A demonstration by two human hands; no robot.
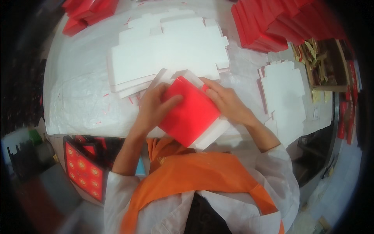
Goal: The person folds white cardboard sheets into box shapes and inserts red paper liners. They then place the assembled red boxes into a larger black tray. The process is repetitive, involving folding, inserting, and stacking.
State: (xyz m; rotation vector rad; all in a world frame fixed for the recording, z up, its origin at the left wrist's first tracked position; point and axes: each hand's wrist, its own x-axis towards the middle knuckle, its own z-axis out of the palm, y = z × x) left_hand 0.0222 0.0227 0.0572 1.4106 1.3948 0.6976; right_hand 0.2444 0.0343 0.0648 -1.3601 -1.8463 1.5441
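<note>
Between my two hands is a partly folded carton [191, 111], with a red panel facing up and white flaps standing out around it. My left hand [156, 103] grips its left side, the thumb lying across the red panel. On the right edge, my right hand [224, 99] pinches a small red tab near the upper corner; its other fingers are partly hidden behind the carton. Just beyond lies a stack of flat white carton blanks [175, 48], with cut tabs along the edges.
Another pile of white blanks [283, 97] lies at the right. Red boxes are heaped at the far right [269, 27] and far left [91, 13]. A brown box [331, 64] holds gold wrappers. Below the table's left edge is a red patterned box [82, 167].
</note>
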